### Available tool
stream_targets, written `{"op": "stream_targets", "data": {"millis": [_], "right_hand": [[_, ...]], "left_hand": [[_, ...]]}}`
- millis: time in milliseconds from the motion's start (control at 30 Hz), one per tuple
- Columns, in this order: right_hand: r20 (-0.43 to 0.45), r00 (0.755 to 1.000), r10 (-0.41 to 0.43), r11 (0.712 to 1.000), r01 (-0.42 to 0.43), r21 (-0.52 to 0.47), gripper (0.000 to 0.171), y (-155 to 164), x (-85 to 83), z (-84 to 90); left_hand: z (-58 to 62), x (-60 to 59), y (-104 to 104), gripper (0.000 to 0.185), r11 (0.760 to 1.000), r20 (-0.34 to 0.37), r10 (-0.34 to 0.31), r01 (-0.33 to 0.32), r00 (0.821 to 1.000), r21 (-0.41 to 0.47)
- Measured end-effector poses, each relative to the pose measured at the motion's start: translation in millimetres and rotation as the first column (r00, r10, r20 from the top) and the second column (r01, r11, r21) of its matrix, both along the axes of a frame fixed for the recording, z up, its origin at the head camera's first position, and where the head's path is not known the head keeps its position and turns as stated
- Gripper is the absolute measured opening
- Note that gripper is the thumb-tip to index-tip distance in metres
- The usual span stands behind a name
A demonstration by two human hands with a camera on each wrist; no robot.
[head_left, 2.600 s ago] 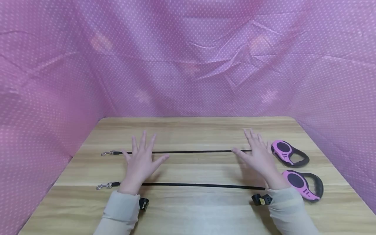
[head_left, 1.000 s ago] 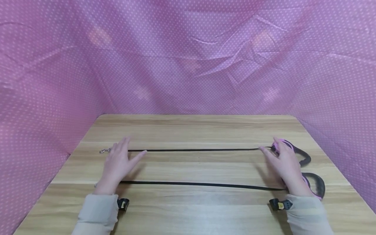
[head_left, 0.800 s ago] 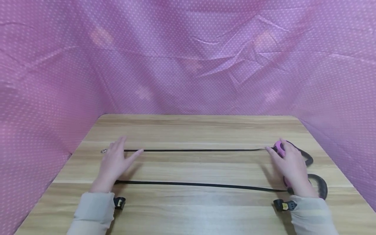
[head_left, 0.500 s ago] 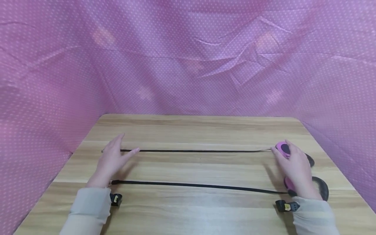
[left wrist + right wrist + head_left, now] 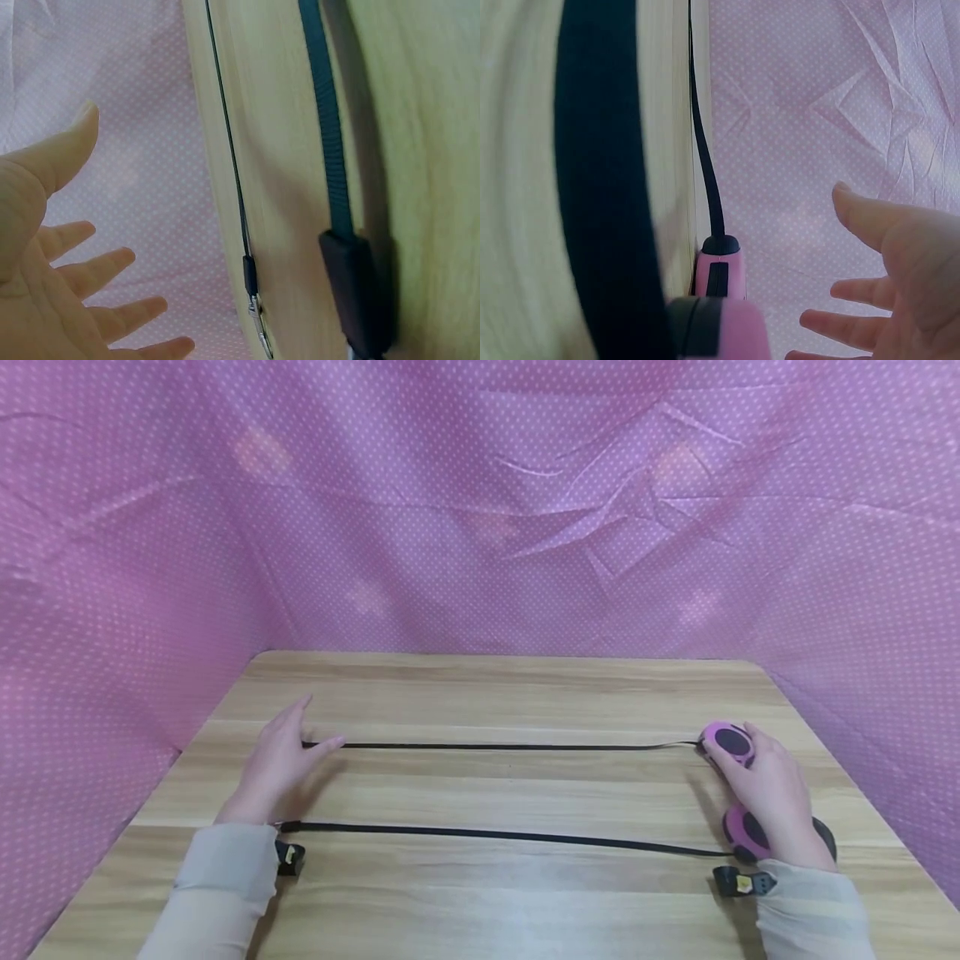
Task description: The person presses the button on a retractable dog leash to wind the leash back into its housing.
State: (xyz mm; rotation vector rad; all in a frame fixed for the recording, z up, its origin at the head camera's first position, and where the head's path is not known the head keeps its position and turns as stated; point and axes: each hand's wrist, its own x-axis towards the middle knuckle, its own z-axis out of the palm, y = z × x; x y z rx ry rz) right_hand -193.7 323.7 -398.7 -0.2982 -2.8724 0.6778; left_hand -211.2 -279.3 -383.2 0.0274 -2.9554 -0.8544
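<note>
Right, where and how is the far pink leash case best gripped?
Probably around the rounded body of the far pink leash case, thumb on the near edge, fingers on the far edge, coming from above and the right. It lies flat and its black strap leaves the left end, so that side is best kept free. The right hand hides the rest of the case.

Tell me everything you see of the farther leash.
The farther leash lies stretched across the wood-patterned table. At its right end is a pink, plastic-looking case with a dark oval panel; its handle is hidden by the right hand. The black strap is drawn out straight, ending left in a black sleeve and metal clip. The left hand hovers above the clip; neither hand visibly touches it.
</note>
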Motion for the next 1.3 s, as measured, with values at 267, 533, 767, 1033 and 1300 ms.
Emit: {"op": "stream_targets", "data": {"millis": [267, 533, 767, 1033, 1300], "right_hand": [[0.048, 0.999, 0.005, 1.000, -0.006, 0.023, 0.090, 8.0, -4.7, -5.0], [0.134, 0.991, -0.011, 1.000, 0.008, 0.017, 0.093, 10.1, -11.3, -4.6], [0.159, 0.986, -0.049, 0.999, 0.048, 0.013, 0.092, 13.4, -15.6, -6.7], [0.149, 0.988, -0.045, 0.999, 0.046, -0.004, 0.086, 21.0, -15.5, -7.5], [0.133, 0.990, -0.045, 0.999, 0.046, -0.003, 0.079, 29.9, -13.0, -9.5]], "left_hand": [[-3.6, -8.8, -8.5, 0.103, 1.000, 0.061, -0.010, 0.009, 0.998, 0.013], [-5.0, -13.1, -16.3, 0.098, 0.999, 0.133, -0.024, 0.018, 0.991, 0.050], [-7.5, -19.3, -22.7, 0.100, 0.991, 0.149, -0.035, 0.015, 0.988, 0.131], [-7.8, -21.6, -27.4, 0.105, 0.986, 0.189, -0.055, 0.023, 0.980, 0.167], [-11.9, -16.0, -25.8, 0.109, 0.971, 0.223, -0.065, 0.009, 0.973, 0.240]]}}
